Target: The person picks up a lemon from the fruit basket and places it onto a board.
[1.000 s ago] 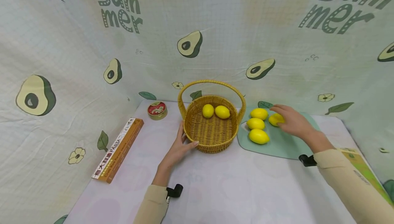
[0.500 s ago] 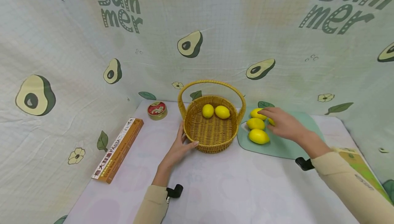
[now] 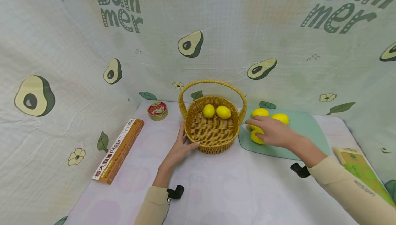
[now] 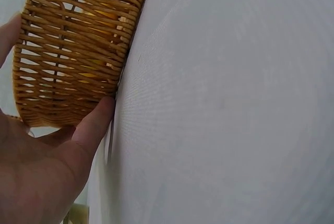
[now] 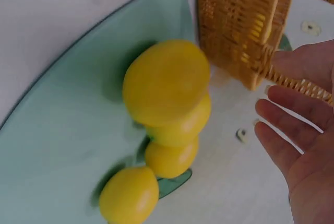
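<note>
Nearest me, at lower centre of the head view, my left hand (image 3: pixel 179 149) rests against the near-left wall of the wicker basket (image 3: pixel 213 139) — fingers straight along the weave and thumb laid flat on its lower rim, so it braces the basket rather than curling round it; the left wrist view shows the thumb (image 4: pixel 94 125) pressed to the wicker where it meets the pale tablecloth (image 3: pixel 235 187). I judge that this keeps the light basket from sliding. To the right of centre, my right hand (image 3: pixel 269 131) hovers low over the lemons on the green mat (image 3: pixel 306 132), fingers spread and relaxed, holding nothing; the right wrist view shows the open palm (image 5: pixel 308 145) apart from the fruit, so no grip yet. Beneath it lies the nearest lemon (image 3: pixel 255 137), partly hidden by my fingers, with two more lemons (image 3: pixel 280 117) just behind on the mat — four in a row in the wrist view. Inside the basket, toward its far wall, two lemons (image 3: pixel 223 112) lie side by side. Farther left sit a long pasta box (image 3: pixel 119 150) and a small round tin (image 3: pixel 158 110), well apart from my hands, before the avocado-print backdrop (image 3: pixel 191 43).
</note>
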`<state>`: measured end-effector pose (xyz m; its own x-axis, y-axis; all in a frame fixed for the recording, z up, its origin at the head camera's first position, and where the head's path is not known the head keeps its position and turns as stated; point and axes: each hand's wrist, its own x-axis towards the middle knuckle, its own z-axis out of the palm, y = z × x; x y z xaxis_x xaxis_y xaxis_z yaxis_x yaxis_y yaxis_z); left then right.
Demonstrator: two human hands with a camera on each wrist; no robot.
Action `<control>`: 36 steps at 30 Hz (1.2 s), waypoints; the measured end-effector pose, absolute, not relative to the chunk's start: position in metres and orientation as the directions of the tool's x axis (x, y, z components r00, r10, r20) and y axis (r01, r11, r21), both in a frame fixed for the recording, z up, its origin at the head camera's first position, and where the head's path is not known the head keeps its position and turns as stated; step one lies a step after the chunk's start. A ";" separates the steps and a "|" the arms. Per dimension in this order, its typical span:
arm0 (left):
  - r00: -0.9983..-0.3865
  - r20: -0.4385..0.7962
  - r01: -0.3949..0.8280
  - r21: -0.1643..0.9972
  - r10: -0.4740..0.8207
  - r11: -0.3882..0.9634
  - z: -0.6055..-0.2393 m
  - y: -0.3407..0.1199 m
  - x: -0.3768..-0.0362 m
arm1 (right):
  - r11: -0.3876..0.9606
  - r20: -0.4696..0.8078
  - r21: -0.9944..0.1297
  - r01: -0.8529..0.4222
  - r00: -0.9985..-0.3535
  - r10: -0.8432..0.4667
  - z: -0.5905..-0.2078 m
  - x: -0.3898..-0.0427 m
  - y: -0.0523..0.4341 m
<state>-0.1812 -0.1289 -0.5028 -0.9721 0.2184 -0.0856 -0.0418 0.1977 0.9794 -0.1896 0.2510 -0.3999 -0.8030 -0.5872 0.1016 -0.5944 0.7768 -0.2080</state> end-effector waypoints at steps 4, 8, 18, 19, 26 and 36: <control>-0.966 -0.116 -0.067 0.976 0.230 0.208 -0.500 -0.129 -0.182 | 0.747 0.121 -0.208 -0.631 -0.774 -0.621 -0.399 -0.184 0.238; -0.959 -0.138 -0.087 0.975 0.249 0.204 -0.488 -0.128 -0.178 | 0.707 0.151 -0.223 -0.672 -0.740 -0.656 -0.399 -0.180 0.225; -0.956 -0.128 -0.079 0.979 0.262 0.189 -0.471 -0.127 -0.169 | 0.655 0.205 -0.270 -0.706 -0.706 -0.678 -0.410 -0.184 0.191; -0.955 -0.128 -0.080 0.979 0.266 0.186 -0.471 -0.127 -0.169 | 0.657 0.201 -0.274 -0.703 -0.709 -0.675 -0.410 -0.185 0.188; -0.955 -0.133 -0.082 0.978 0.265 0.194 -0.473 -0.127 -0.171 | 0.662 0.192 -0.329 -0.673 -0.734 -0.651 -0.419 -0.198 0.169; -0.960 -0.129 -0.079 0.977 0.248 0.200 -0.472 -0.126 -0.171 | 0.740 0.119 -0.410 -0.533 -0.836 -0.536 -0.434 -0.224 0.148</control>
<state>-0.1707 -0.1263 -0.4725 -0.9603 0.2476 -0.1286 -0.0793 0.1997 0.9766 -0.2240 0.1481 -0.4344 -0.8356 -0.5361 0.1194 -0.5333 0.7400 -0.4098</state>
